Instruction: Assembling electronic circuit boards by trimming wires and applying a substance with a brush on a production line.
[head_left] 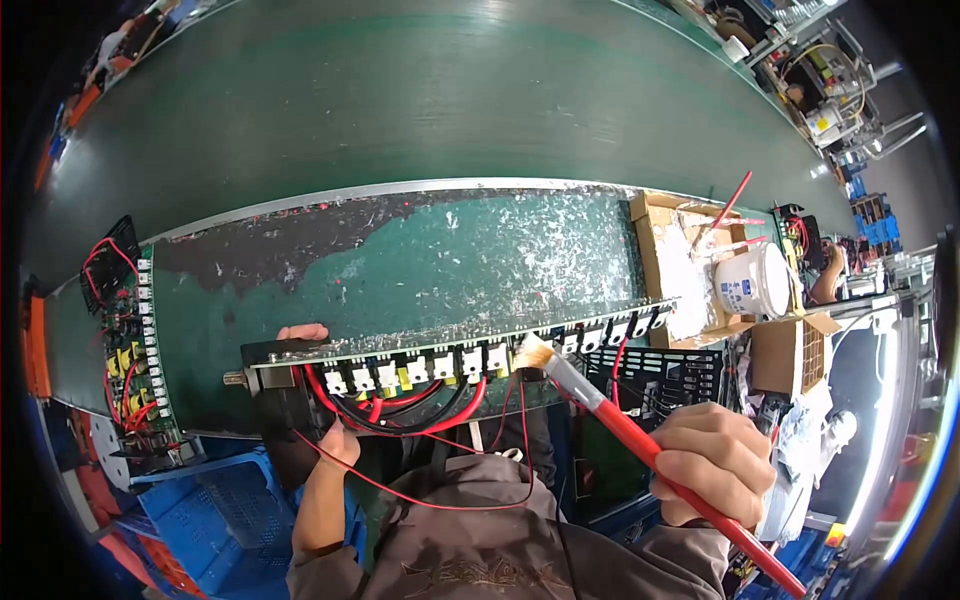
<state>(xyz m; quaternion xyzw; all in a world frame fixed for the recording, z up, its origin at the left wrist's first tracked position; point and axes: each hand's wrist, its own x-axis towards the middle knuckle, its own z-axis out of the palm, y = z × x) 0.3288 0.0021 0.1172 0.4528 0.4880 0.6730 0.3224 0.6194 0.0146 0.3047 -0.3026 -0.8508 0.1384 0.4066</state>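
An electronics assembly workshop, probably a factory line: a long green conveyor belt [420, 90] runs past a paste-spattered green bench [400, 260], with wired circuit boards [130, 350], blue plastic crates [215, 505] and more cluttered workstations [830, 90] beyond, blurred at the rim.

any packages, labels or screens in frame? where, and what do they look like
White round tub: right of the bench, in the cardboard box; blue print on a pale label.
Cardboard box: open, brown, smeared white inside, at the bench's right end.
Second cardboard box: brown, just below the first.
Blue plastic crate: lower left, under the bench.
No screens visible.
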